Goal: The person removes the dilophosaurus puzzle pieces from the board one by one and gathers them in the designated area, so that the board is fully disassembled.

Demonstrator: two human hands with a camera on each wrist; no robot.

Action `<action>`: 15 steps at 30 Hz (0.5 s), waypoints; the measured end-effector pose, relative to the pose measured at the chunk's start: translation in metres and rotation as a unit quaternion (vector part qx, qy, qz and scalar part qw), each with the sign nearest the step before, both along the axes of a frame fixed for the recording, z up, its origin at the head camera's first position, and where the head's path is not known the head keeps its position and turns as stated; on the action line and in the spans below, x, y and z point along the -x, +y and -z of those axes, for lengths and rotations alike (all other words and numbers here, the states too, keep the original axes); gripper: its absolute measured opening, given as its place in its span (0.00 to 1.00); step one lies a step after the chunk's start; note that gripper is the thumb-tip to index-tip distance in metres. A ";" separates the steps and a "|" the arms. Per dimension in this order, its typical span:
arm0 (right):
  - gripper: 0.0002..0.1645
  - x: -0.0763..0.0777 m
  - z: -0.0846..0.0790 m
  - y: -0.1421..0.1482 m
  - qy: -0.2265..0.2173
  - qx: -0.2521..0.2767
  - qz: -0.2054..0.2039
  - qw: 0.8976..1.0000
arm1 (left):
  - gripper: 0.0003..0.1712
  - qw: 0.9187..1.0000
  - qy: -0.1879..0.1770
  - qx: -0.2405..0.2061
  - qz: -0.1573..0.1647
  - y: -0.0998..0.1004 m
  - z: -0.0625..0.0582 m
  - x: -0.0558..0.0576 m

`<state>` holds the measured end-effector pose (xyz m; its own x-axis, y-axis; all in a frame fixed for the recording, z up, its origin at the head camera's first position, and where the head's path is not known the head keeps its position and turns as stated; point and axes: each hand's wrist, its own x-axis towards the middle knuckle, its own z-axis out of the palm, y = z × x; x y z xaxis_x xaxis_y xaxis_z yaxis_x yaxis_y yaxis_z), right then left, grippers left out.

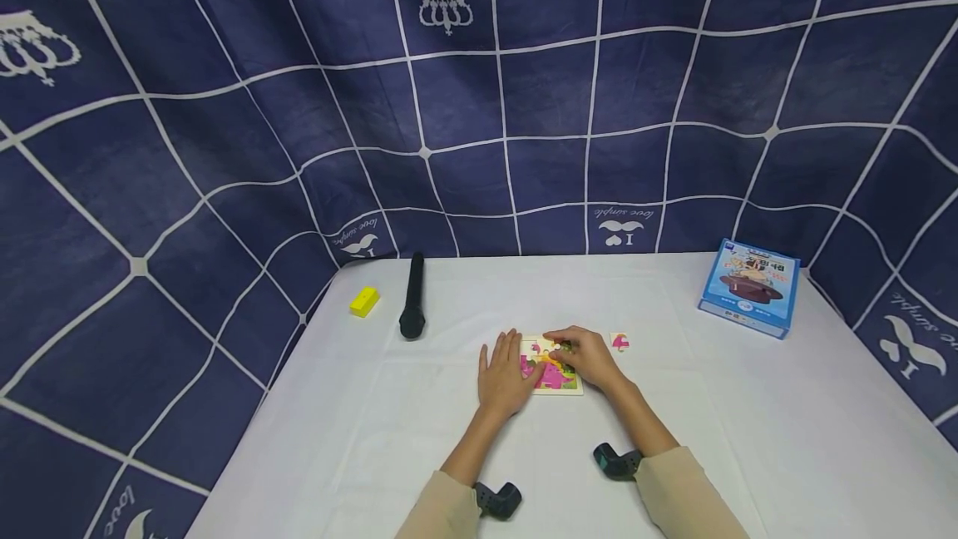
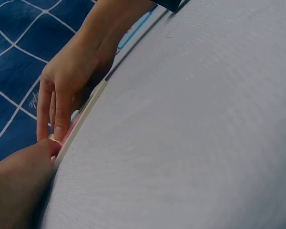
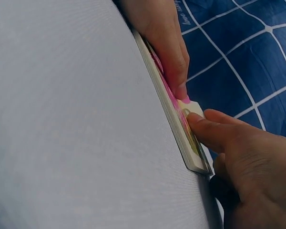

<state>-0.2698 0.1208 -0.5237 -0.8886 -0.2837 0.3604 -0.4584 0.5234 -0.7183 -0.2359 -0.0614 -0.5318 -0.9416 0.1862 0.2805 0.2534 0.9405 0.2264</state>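
Note:
A small jigsaw puzzle (image 1: 557, 383) with a pink and green picture in a pale frame lies on the white table. My left hand (image 1: 505, 381) rests along its left side, fingers straight, thumb reaching onto the picture. Over the upper right part, my right hand (image 1: 587, 356) pinches a puzzle piece (image 3: 196, 108) between thumb and fingers. That piece is tilted up from the board, cream with some colour, close to the left thumb's tip in the right wrist view. Part of the picture is hidden under both hands. Another puzzle piece (image 1: 619, 342), white with a pink shape, lies just right of the right hand.
A black microphone (image 1: 414, 298) and a yellow block (image 1: 364, 302) lie at the back left of the table (image 1: 359, 439). At the back right is a blue box (image 1: 751, 288). A navy curtain (image 1: 546, 98) with white lines hangs behind.

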 end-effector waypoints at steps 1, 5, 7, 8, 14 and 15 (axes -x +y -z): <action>0.19 0.000 0.000 0.000 0.001 0.000 0.001 1.000 | 0.43 1.000 0.001 0.001 0.000 0.000 0.000 0.000; 0.18 0.000 0.002 0.000 0.007 -0.001 0.000 1.000 | 0.43 1.000 0.004 0.003 -0.001 0.000 0.000 -0.001; 0.17 0.000 0.003 0.000 0.009 0.002 -0.001 1.000 | 0.43 1.000 0.005 0.004 -0.001 -0.001 0.000 -0.001; 0.17 0.000 0.003 0.000 0.010 0.004 -0.001 1.000 | 0.43 1.000 0.006 0.004 -0.001 -0.001 0.000 -0.001; 0.16 0.001 0.004 0.000 0.010 0.023 0.000 1.000 | 0.43 1.000 0.001 0.002 0.000 -0.001 -0.001 0.000; 0.16 0.001 0.004 0.000 0.009 0.027 -0.002 1.000 | 0.43 1.000 -0.001 0.003 0.000 -0.001 -0.001 0.000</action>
